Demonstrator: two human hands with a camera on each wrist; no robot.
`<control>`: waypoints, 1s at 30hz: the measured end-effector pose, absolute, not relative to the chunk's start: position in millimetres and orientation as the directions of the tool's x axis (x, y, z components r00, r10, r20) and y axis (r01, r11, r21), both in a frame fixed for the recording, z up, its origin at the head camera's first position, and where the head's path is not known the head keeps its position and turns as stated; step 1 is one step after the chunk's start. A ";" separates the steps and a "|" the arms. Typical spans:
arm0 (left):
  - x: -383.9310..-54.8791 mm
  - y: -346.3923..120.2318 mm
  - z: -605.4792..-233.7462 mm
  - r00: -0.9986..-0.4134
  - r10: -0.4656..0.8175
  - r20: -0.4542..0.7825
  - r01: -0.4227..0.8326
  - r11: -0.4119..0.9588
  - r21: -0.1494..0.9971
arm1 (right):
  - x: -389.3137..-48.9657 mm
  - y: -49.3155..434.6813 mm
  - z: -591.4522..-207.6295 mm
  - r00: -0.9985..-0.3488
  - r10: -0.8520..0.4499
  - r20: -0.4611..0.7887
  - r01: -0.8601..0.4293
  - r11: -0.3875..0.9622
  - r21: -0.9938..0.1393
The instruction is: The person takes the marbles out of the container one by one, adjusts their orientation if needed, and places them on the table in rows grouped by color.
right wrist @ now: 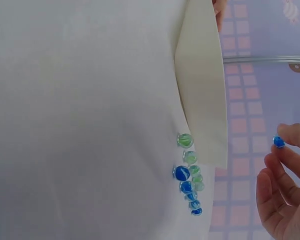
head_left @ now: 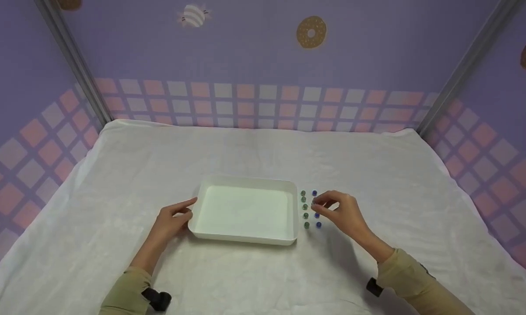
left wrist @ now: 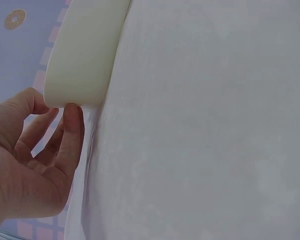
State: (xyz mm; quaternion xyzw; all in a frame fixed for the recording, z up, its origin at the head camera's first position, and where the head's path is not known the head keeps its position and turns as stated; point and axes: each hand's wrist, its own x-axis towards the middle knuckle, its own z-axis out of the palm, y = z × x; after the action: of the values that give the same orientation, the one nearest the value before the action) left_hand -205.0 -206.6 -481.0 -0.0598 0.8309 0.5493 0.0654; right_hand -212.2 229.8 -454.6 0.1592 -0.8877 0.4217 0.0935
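Note:
A white rectangular tray (head_left: 245, 239) lies on the cloth, its inside bare. At its left end my left hand (head_left: 171, 221) touches the outer wall near the rim with its fingertips. Right of the tray, my right hand (head_left: 343, 214) pinches a blue marble (right wrist: 278, 141) between thumb and forefinger, held above the cloth in the right wrist view. Beneath and beside that hand are two columns of glass marbles: green marbles (head_left: 305, 215) nearer the tray and blue marbles (head_left: 318, 225) farther right. The right fingers partly cover the blue column in the head view.
A white cloth (head_left: 376, 166) covers the table. Purple panels (head_left: 254, 57) with pink and white checks stand at the back and both sides, joined by grey metal posts (head_left: 464, 65). A small black device (head_left: 157, 299) is on the left wrist.

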 end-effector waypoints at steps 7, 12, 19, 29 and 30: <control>-205.4 -206.3 -479.9 -0.983 -0.029 -0.184 -0.181 0.388 0.904 | -205.5 237.0 -464.3 -0.938 -0.194 0.286 -0.344 0.608 -0.715; -206.2 -207.1 -480.8 -0.981 -0.028 -0.193 -0.189 0.384 0.904 | -201.8 241.2 -475.1 -0.951 -0.186 0.246 -0.308 0.623 -0.719; -206.0 -206.7 -480.6 -0.981 -0.029 -0.190 -0.187 0.375 0.908 | -196.3 246.0 -486.7 -0.953 -0.204 0.223 -0.302 0.657 -0.691; -206.4 -206.5 -480.3 -0.981 -0.031 -0.189 -0.187 0.366 0.911 | -191.3 248.9 -495.4 -0.957 -0.240 0.161 -0.285 0.700 -0.654; -206.5 -206.3 -480.2 -0.981 -0.031 -0.189 -0.187 0.367 0.911 | -191.0 249.1 -496.2 -0.958 -0.243 0.152 -0.282 0.704 -0.651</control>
State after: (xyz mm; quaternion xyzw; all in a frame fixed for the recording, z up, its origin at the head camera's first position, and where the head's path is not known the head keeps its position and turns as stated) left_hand -206.5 -206.3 -480.2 -0.0663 0.8239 0.5585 0.0699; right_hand -191.0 249.1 -496.2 0.1423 -0.9228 0.3571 0.0274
